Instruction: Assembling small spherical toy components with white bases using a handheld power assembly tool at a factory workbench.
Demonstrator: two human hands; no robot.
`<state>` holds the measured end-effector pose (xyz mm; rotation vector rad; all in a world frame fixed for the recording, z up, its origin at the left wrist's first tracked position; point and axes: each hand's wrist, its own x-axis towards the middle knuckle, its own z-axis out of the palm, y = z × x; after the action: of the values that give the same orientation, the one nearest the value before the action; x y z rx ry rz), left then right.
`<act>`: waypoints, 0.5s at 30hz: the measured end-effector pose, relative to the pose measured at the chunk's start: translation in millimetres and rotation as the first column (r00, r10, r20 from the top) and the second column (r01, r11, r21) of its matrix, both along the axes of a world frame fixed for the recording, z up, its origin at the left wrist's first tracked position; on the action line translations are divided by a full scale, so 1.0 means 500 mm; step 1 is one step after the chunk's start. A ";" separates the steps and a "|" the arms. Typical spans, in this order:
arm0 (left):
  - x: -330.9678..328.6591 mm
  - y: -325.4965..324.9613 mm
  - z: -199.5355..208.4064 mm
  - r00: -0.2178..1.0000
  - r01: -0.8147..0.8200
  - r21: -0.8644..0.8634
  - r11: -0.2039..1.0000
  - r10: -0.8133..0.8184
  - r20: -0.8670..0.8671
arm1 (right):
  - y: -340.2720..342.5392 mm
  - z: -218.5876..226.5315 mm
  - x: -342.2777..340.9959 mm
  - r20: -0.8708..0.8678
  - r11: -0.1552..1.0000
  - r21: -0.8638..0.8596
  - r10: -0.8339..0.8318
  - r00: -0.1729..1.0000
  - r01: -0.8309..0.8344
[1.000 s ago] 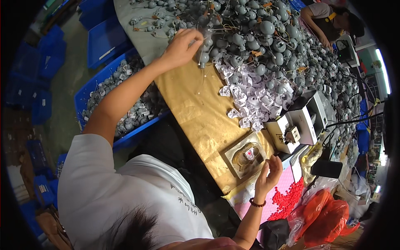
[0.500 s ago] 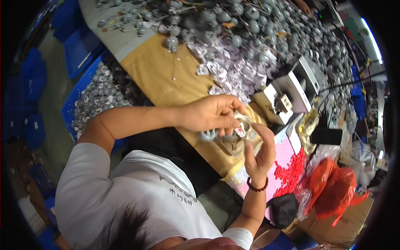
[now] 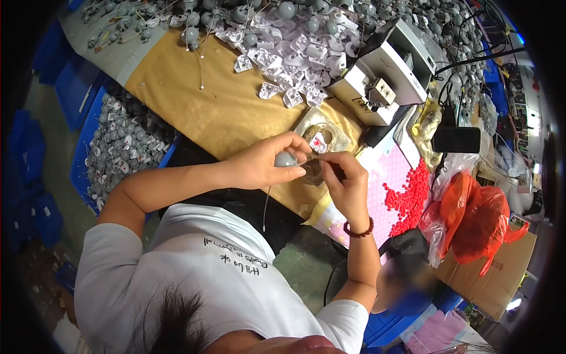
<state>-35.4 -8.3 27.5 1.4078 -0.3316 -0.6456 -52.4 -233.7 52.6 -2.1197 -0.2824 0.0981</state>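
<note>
My left hand (image 3: 259, 162) is closed around a smooth grey ball (image 3: 285, 159), from which a thin wire (image 3: 265, 211) hangs below the palm. Close against its fingertips, my right hand (image 3: 349, 184) has thumb and forefinger drawn together in a pinch. Whatever lies between those fingers is too small or hidden to name. Just beyond the fingertips shows a small white piece with red on it (image 3: 319, 141), at the round hollow of a metal block fixture (image 3: 331, 125). Whether that piece rests in the hollow or is held cannot be told. My hands partly cover the block.
White plastic parts (image 3: 295, 56) are heaped beyond my hands, with grey balls (image 3: 287, 10) behind. A white box-shaped device (image 3: 383, 76), dark phone (image 3: 456, 140), small red pieces (image 3: 410, 197) and red plastic bag (image 3: 476, 218) stand right. A blue bin (image 3: 79, 168) of grey balls is left.
The view has shifted, so the table sits higher and further left. My right thumb and forefinger have come together from a wide spread. The ball below my left hand now sits up against its palm.
</note>
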 end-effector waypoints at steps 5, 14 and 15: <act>0.025 -0.016 -0.013 0.848 -0.151 0.219 0.964 0.012 0.531 | 0.006 -0.042 0.032 0.455 0.922 -0.388 0.191 0.870 0.000; 0.043 -0.033 -0.044 0.808 -0.187 0.250 0.950 0.004 0.590 | 0.002 -0.024 0.041 0.339 0.801 -0.594 0.342 0.877 -0.082; 0.045 -0.033 -0.044 0.810 -0.189 0.249 0.950 0.008 0.586 | 0.003 -0.020 0.042 0.325 0.783 -0.615 0.359 0.875 -0.093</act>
<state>-13.1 -24.6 5.7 1.8935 -0.6591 -0.1573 -31.3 -232.3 42.4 -2.7055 -0.8797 -0.1660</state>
